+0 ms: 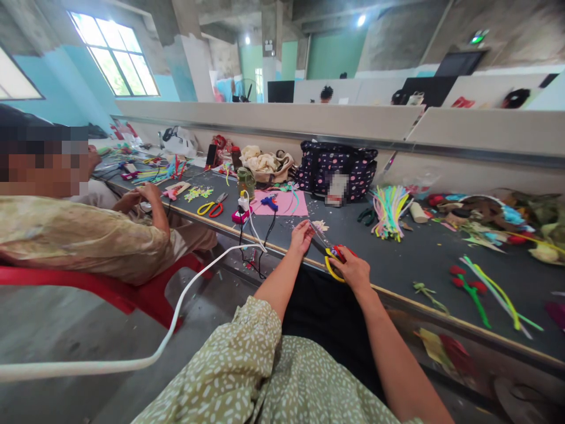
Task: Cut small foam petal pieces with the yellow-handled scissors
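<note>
My right hand (354, 270) is closed around the yellow and red handles of a pair of scissors (334, 258) at the table's front edge. Its blades point up and to the left, toward my left hand (302, 237). The left fingers are pinched together close to the blade tips; whatever is between them is too small to make out. Small pale cut scraps (321, 225) lie on the dark table just beyond the blades. A blue glue gun (269, 204) rests on a pink sheet (293, 205) ahead and to the left.
Another pair of scissors (212, 206) and a power strip (242, 213) lie leftward; a white cable (189, 288) crosses beside me. A co-worker (83, 235) sits at left. A patterned bag (338, 168), pipe-cleaner bundle (391, 212) and red-green pipe-cleaner piece (474, 291) are on the table.
</note>
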`<action>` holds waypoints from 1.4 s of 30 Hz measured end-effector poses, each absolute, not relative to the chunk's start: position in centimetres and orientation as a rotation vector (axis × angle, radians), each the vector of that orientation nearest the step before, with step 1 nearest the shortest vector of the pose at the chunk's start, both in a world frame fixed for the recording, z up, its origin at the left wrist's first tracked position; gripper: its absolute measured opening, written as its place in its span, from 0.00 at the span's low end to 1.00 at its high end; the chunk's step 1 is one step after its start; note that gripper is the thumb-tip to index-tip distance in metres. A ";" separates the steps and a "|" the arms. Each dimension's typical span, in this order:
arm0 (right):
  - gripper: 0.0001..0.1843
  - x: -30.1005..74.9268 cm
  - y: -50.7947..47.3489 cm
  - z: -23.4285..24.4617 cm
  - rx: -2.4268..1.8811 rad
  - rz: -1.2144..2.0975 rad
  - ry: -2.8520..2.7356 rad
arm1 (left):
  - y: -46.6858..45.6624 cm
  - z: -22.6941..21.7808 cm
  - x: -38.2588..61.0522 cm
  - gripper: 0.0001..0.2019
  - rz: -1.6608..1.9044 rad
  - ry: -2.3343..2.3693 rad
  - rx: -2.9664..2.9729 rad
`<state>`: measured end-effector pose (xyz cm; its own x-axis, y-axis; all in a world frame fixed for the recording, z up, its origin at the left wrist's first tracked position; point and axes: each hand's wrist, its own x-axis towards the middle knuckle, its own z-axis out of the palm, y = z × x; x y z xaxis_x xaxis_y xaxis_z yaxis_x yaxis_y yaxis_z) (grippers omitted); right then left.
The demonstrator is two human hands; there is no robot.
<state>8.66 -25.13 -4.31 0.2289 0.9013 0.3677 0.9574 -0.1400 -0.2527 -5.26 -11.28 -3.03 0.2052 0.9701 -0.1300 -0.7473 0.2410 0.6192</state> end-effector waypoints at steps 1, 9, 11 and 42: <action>0.29 8.7 -25.1 -4.3 -2.078 -0.176 -1.711 | -11.3 -3.0 -5.3 0.05 1.263 0.551 0.467; 0.28 8.6 -24.8 -3.6 -2.100 -0.072 -1.624 | -11.2 -3.3 -5.3 0.07 1.267 0.523 0.432; 0.29 8.1 -24.5 -3.1 -2.135 -0.073 -1.639 | -11.1 -3.3 -5.3 0.07 1.265 0.523 0.420; 0.30 7.7 -25.7 -3.6 -2.098 -0.162 -1.673 | -10.7 -4.0 -4.9 0.07 1.266 0.494 0.438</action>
<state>7.75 -25.75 -3.65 0.2573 0.8961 0.3617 0.9488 -0.1634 -0.2703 -4.94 -10.75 -4.02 0.2231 0.9686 -0.1095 -0.7867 0.2453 0.5665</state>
